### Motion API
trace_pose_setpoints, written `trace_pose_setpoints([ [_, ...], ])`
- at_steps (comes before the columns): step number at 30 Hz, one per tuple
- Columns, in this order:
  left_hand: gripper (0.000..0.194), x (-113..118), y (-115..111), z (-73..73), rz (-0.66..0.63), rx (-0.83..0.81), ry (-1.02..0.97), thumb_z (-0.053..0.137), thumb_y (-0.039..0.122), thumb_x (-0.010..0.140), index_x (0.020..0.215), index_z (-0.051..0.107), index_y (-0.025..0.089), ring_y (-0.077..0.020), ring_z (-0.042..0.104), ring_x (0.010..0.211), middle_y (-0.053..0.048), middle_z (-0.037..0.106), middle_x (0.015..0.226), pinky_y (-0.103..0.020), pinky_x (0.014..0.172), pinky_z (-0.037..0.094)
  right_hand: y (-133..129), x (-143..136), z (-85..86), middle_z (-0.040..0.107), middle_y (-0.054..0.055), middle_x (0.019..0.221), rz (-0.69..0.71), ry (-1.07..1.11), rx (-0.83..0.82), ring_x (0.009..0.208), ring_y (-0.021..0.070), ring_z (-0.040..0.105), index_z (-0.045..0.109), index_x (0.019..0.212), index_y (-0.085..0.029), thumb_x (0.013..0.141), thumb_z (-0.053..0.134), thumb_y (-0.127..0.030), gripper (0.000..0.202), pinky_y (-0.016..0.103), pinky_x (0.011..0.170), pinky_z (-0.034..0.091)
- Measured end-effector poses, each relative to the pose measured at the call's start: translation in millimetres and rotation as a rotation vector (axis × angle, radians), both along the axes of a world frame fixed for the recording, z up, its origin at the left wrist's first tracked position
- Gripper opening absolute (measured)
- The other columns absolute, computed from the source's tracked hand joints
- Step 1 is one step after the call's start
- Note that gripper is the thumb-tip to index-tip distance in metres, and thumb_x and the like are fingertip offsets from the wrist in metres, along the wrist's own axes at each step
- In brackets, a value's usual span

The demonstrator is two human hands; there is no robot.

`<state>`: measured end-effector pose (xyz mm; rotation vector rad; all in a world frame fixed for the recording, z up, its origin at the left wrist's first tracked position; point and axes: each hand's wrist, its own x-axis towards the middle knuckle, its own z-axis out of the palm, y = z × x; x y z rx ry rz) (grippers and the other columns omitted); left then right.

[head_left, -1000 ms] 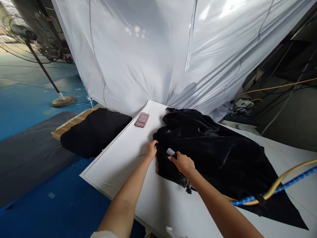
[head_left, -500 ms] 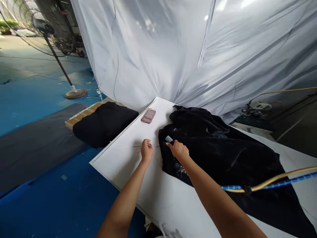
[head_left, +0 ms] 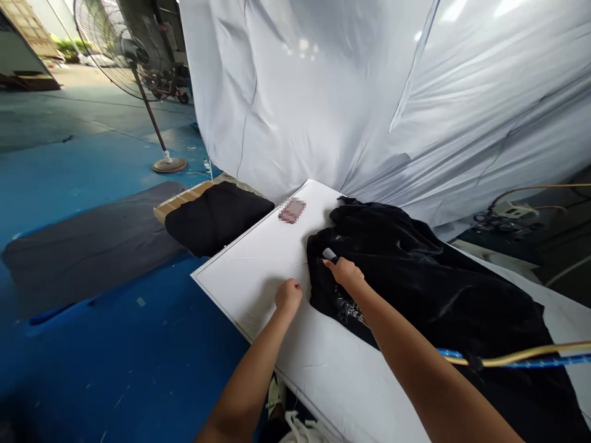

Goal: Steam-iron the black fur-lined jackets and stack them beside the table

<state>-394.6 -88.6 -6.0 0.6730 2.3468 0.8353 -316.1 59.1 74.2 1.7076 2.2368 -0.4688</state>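
A black garment [head_left: 429, 283] lies spread over a white table [head_left: 240, 280], with a small label near its upper left edge. My right hand [head_left: 347, 272] rests over the left part of this garment, closed around a small tool [head_left: 329, 253]. Only a pale grey, blunt end of the tool shows past the thumb; the rest is hidden in the grip. Below that hand a patterned, shiny patch [head_left: 348, 309] shows on the fabric. My left hand [head_left: 289, 296] is above the white tabletop, left of the garment, with its fingers curled closed. Whatever they hold, if anything, is hidden.
A blurred reddish object [head_left: 292, 210] lies near the table's far corner. Black cloth [head_left: 217, 218] covers a cardboard box [head_left: 182, 202] beyond the left edge. A yellow-and-blue hose [head_left: 508, 358] crosses at right. A standing fan [head_left: 150, 111] and white sheeting [head_left: 314, 92] are behind.
The view has turned slightly left, so the scene sits farther right. My left hand has drawn a little nearer to me, its fingers more curled under. My right hand still grips the tool over the garment.
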Motion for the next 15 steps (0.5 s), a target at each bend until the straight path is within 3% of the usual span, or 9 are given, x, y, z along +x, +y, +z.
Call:
trace_pose_setpoints([
  [3, 0.021, 13.8, 10.8, 2.9, -0.032, -0.07, -0.032, 0.061, 0.037, 0.069, 0.069, 0.065, 0.016, -0.025, 0.062, 0.078, -0.014, 0.067, 0.08, -0.032, 0.063, 0.042, -1.9, 9.0, -1.2, 0.06, 0.017, 0.105, -0.01, 0.0, -0.002, 0.099, 0.0301, 0.056, 0.056, 0.109, -0.017, 0.073, 0.033, -0.071, 0.069, 0.04, 0.077, 0.044],
  [9, 0.005, 30.6, 18.6, 1.8, 0.012, -0.088, -0.008, 0.061, 0.021, 0.068, 0.066, 0.062, 0.016, -0.0265, 0.062, 0.078, -0.017, 0.067, 0.082, -0.035, 0.063, 0.043, -2.6, 27.2, -4.2, 0.06, 0.017, 0.104, 0.014, 0.007, 0.013, 0.097, 0.0299, 0.057, 0.056, 0.107, -0.018, 0.072, 0.031, -0.073, 0.07, 0.039, 0.075, 0.045],
  [15, 0.006, 38.1, 15.5, -5.8, 0.021, -0.043, 0.06, 0.057, 0.015, 0.069, 0.064, 0.06, 0.013, -0.0315, 0.062, 0.075, -0.02, 0.065, 0.075, -0.041, 0.062, 0.043, 0.3, 36.2, -0.2, 0.062, 0.012, 0.101, 0.248, -0.004, 0.007, 0.096, 0.0288, 0.057, 0.056, 0.105, -0.02, 0.072, 0.032, -0.073, 0.067, 0.037, 0.075, 0.044],
])
